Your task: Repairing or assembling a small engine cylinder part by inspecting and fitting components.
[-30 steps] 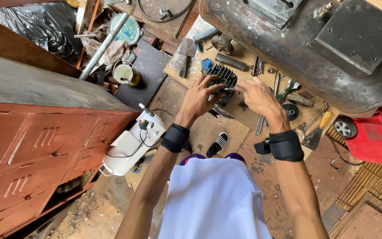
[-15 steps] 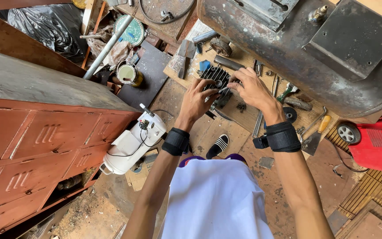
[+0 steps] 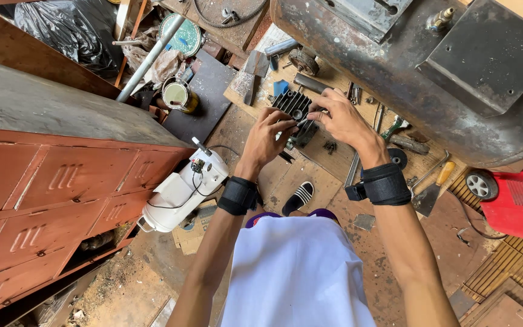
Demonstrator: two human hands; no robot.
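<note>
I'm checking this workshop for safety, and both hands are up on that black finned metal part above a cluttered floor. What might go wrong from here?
1. The finned metal part is held in the air by the left hand and right hand; if it slips, it would likely drop near the sandalled foot.
2. Loose tools and a scraper lie scattered on the floor, a trip hazard.

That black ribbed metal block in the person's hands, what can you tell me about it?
The finned block is a dark, boxy piece that looks like cast metal, with a row of parallel cooling ribs along its top. It is held up over the wooden board strewn with tools. The left hand grips its near side, and the right hand pinches its right edge. Its underside is hidden.
</note>
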